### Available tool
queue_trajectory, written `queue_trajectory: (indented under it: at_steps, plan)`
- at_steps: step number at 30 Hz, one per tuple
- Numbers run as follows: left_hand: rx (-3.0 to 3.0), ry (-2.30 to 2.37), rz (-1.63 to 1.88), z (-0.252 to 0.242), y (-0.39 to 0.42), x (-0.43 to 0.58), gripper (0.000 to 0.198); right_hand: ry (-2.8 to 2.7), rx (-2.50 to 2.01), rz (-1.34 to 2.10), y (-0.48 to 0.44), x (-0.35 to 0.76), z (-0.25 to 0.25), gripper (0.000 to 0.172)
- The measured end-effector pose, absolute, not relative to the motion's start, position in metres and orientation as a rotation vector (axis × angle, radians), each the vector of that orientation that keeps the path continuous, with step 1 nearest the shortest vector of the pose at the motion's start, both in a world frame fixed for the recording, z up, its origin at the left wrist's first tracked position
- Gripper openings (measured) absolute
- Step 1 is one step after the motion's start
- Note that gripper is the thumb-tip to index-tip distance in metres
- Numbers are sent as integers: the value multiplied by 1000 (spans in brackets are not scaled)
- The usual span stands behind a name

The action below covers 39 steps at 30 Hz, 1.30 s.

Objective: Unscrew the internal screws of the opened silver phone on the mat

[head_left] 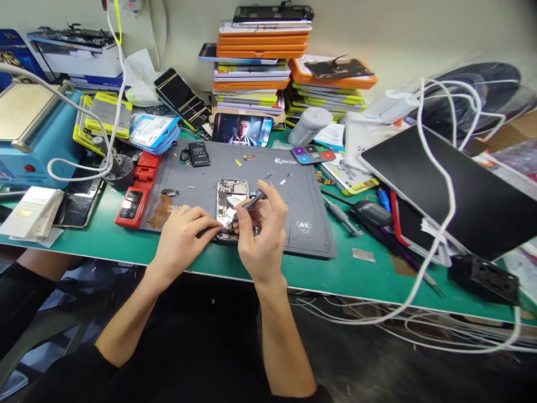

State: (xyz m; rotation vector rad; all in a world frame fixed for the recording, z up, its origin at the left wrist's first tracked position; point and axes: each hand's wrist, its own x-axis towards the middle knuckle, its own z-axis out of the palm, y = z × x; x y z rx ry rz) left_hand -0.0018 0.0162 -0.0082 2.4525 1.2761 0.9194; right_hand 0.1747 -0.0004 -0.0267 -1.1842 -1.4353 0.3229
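An opened phone body (229, 197) lies on a grey work mat (268, 168) at the desk's front. My right hand (262, 235) is closed around a small grey screwdriver (254, 200), its tip down inside the phone. My left hand (182, 238) rests on the mat left of the phone, fingers pinched on a thin dark tool that points at the phone's lower part; I cannot name it. Small screws and parts lie scattered on the mat above the phone.
A red tool block (136, 193) sits left of the mat, a blue machine (29, 134) further left. A propped phone (242, 130) plays video behind the mat. Stacked boxes (255, 61) line the wall. A black tablet (457, 190), white cables (440, 224) and tools crowd the right.
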Motion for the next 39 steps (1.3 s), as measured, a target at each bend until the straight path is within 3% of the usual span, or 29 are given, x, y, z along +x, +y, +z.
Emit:
queue_trajectory:
  at_steps: [14, 26, 39]
  plan:
    - [2327, 1358, 663, 5, 20, 5, 9, -1373, -1104, 285, 1, 174, -27, 57]
    - [2358, 1323, 649, 8, 25, 5, 8, -1245, -1049, 236, 0, 176, -25, 52]
    - [2503, 1867, 687, 2, 54, -29, 11, -1278, -1053, 238, -1, 177, -24, 53]
